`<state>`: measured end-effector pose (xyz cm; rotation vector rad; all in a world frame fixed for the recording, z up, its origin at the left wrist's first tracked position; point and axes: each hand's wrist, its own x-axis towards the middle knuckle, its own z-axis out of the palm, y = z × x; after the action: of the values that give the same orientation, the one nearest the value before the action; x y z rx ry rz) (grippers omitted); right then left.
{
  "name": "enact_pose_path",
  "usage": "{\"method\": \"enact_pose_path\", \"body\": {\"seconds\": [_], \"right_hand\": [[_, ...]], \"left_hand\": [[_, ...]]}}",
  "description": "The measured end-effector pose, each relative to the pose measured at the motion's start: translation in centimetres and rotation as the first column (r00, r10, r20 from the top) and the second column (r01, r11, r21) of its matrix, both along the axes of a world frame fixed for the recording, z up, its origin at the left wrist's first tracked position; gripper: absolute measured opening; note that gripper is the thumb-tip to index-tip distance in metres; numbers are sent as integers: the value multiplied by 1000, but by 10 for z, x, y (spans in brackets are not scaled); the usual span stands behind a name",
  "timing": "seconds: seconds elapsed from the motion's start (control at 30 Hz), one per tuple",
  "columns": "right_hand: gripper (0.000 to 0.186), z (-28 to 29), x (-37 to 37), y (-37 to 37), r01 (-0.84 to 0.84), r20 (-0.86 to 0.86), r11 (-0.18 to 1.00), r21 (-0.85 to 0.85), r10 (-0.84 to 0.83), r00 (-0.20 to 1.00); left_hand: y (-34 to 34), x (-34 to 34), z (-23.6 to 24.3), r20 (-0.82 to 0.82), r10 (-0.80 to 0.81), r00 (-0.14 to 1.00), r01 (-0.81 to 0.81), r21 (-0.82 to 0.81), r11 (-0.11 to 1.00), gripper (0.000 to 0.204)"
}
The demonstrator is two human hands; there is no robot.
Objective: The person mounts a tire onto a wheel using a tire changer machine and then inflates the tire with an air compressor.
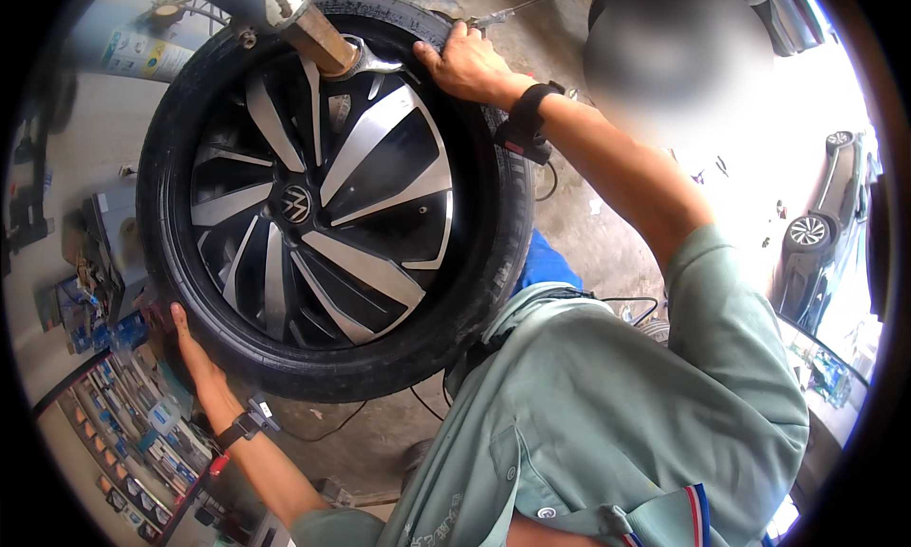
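Sharp-looking wheel [296,205], black with angled silver spokes [370,144], in slightly shiny dark tire [313,378], left of green shirt [617,386], metal arm [321,39] over far edge. Right hand [467,68] on far-right edge, thumb and fingers spread. Left hand [196,357] along near-left edge, can't really tell grip.

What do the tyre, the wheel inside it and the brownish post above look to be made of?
Tyre: black rubber, judging by the grooved tread and satin sidewall.
Wheel: metal, probably alloy; bright, smooth spoke faces look machined, the dark parts painted black.
Brownish post: likely steel, from its crisp edges and slight sheen; the colour could be rust, grease or a coating.
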<state>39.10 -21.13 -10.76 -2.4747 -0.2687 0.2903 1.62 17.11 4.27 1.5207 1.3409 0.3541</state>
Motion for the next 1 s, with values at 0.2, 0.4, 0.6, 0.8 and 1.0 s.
{"method": "enact_pose_path", "body": {"seconds": [0.2, 0.4, 0.6, 0.8, 1.0], "right_hand": [[88, -26, 13, -6, -147, 89, 988, 39, 143, 986], [89, -22, 27, -11, -199, 92, 976, 89, 190, 977], [86, 3, -4, 11, 80, -81, 997, 17, -78, 994], [83, -20, 6, 4, -95, 19, 995, 35, 94, 995], [82, -14, 23, 9, -80, 84, 996, -31, 82, 993]], "left_hand": [[6, -7, -1, 18, 3, 1000, -3, -23, 1000, 97], [-16, 7, 8, -10, -46, 999, 46, -29, 999, 105], [-19, 0, 6, -64, -33, 997, 42, 134, 990, 108], [-10, -8, 2, -5, 9, 1000, -9, 99, 995, 109], [-32, 6, 16, 5, -29, 1000, 29, 84, 996, 106]]}}
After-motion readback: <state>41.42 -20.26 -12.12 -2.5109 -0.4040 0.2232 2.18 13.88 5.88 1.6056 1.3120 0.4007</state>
